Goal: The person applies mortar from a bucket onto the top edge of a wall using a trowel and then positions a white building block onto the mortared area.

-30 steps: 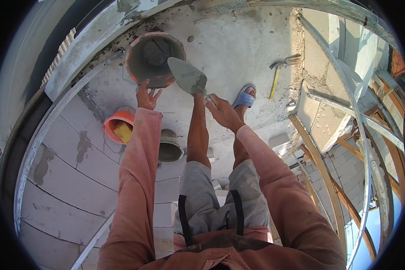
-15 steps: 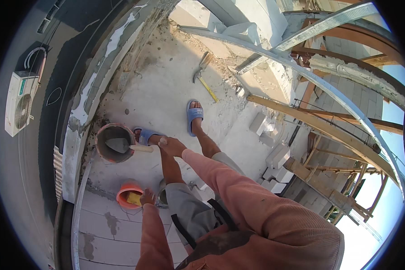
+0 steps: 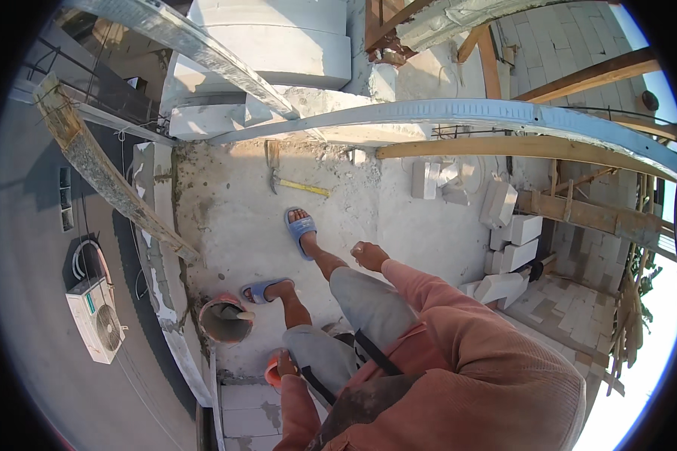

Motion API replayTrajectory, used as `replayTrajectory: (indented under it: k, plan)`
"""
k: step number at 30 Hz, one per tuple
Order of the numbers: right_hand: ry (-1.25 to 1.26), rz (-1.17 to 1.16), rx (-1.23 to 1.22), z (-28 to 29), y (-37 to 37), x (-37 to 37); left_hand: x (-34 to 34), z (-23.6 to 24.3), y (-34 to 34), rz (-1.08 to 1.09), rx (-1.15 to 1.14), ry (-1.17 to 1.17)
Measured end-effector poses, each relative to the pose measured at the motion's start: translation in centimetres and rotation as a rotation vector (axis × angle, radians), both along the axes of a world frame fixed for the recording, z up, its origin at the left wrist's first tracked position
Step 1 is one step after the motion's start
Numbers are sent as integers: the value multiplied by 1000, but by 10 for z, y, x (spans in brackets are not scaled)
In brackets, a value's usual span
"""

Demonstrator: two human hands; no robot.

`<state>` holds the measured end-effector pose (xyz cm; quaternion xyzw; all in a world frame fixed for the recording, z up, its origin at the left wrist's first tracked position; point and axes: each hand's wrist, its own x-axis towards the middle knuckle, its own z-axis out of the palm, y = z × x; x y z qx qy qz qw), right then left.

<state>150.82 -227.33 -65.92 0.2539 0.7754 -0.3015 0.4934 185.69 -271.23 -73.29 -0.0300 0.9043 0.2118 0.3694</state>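
Note:
My left hand (image 3: 284,364) is closed at the rim of a small orange bucket (image 3: 272,373), which hangs or stands beside my left leg. The hand and sleeve cover part of it, and its inside is mostly hidden. My right hand (image 3: 368,256) is in the air in front of my right knee, fingers curled, with nothing visible in them. To the left of my left foot stands a mortar bucket (image 3: 226,331) with a reddish rim and grey inside. A trowel's pale handle (image 3: 244,316) sticks out at its right side; the blade cannot be made out.
A hammer with a yellow handle (image 3: 304,187) lies on the concrete floor beyond my feet. White blocks (image 3: 519,229) are stacked on the right. A metal channel (image 3: 459,113) and wooden beams (image 3: 120,180) cross the space. A low wall (image 3: 174,338) borders the left, with an air-conditioner unit (image 3: 96,319) beyond.
My right hand has moved away from the trowel and mortar bucket, to the right. My left hand has closed at the orange bucket, which is nearer my leg. The view has turned.

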Motion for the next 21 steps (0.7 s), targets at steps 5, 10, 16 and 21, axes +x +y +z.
replayTrajectory:
  k: [5,10,16,21]
  plan:
    - [80,100,65,28,65,23,-170,61,24,150,-48,-366]
    - [110,-313,17,145,75,-10,-271,104,47,644,-26,44]
    - [189,-444,181,176,55,46,-302,97,-1,848,466,-331]
    - [37,-606,296,203,26,94,-345,133,-55,495,221,-404]
